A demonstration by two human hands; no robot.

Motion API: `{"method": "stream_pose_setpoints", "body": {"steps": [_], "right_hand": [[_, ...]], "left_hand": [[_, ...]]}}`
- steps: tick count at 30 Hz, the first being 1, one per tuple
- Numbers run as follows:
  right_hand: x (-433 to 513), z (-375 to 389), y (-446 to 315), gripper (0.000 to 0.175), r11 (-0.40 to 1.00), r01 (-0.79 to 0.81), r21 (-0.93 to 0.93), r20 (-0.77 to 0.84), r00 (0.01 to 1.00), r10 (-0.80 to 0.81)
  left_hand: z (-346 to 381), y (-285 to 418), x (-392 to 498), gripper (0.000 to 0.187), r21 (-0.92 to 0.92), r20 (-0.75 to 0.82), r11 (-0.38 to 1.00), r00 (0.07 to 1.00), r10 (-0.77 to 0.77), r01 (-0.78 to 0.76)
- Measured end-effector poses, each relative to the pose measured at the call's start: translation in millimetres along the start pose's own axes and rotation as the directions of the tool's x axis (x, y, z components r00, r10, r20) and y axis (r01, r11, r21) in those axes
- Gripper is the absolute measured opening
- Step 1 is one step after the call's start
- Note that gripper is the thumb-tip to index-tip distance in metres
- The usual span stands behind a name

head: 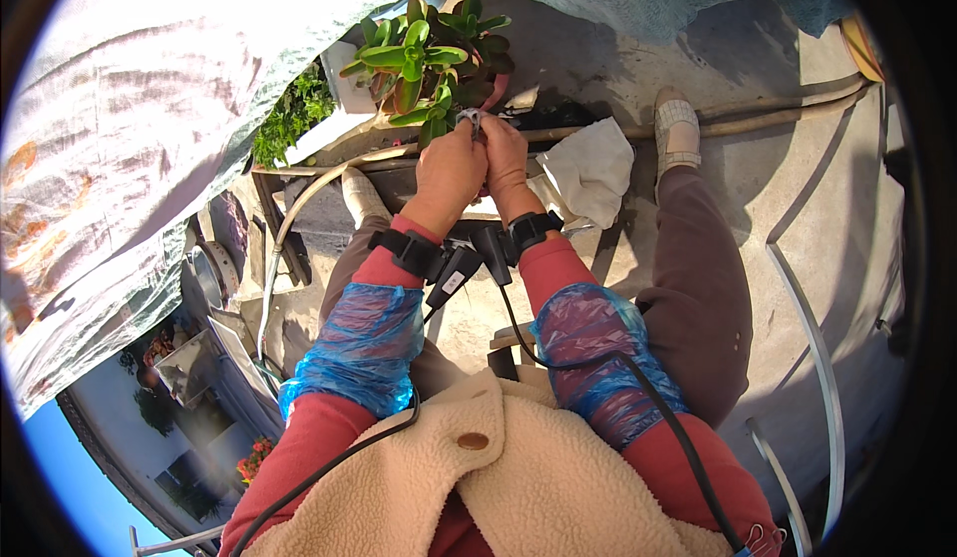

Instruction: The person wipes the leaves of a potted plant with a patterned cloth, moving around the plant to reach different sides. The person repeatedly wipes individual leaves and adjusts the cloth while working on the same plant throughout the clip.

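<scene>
My left hand (451,172) and my right hand (505,147) meet in front of me, fingers curled together. Between their fingertips a small bunched piece of greyish cloth (470,116) sticks out; the rest is hidden by the fingers. Just beyond the hands grows a potted succulent plant (413,58) with broad green, red-edged leaves. Its lowest leaves come close to my left fingers. To the right of my hands lies a crumpled white sheet (594,168), perhaps cloth or paper.
A beige hose (299,202) winds across the concrete floor (718,258). Pale hanging fabric (134,108) covers the upper left. Bright green foliage (295,116) grows beside the succulent. A curved metal tube (811,333) stands at the right. Black cables (650,385) run along both arms.
</scene>
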State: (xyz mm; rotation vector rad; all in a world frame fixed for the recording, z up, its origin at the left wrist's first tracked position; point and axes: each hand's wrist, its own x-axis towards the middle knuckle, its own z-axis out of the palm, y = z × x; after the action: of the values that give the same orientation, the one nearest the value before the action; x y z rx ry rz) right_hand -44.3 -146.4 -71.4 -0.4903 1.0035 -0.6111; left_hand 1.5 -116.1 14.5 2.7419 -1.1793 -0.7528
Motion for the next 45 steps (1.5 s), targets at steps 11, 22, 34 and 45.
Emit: {"method": "stream_pose_setpoints", "body": {"steps": [11,22,34,45], "right_hand": [[7.2,8.9,-17.9,0.039,0.976,0.157,-0.147,0.038,0.987,-0.153],[4.3,24.4,-21.0,0.032,0.885,0.23,-0.405,0.192,0.968,-0.164],[14.3,20.5,-11.0,0.034,0.86,0.327,-0.393,0.253,0.937,-0.241],[8.6,18.9,-11.2,0.034,0.842,0.383,-0.38,0.273,0.916,-0.294]], "left_hand": [[-55.7,-15.6,-8.6,0.029,-0.352,0.179,0.929,0.982,-0.055,0.117],[-31.1,-29.7,6.7,0.028,0.019,-0.047,0.992,0.991,-0.128,0.129],[-29.3,-28.2,11.8,0.031,-0.201,-0.085,0.972,0.987,-0.138,0.119],[-25.6,-18.5,11.4,0.031,-0.294,-0.115,0.949,0.982,-0.153,0.113]]}}
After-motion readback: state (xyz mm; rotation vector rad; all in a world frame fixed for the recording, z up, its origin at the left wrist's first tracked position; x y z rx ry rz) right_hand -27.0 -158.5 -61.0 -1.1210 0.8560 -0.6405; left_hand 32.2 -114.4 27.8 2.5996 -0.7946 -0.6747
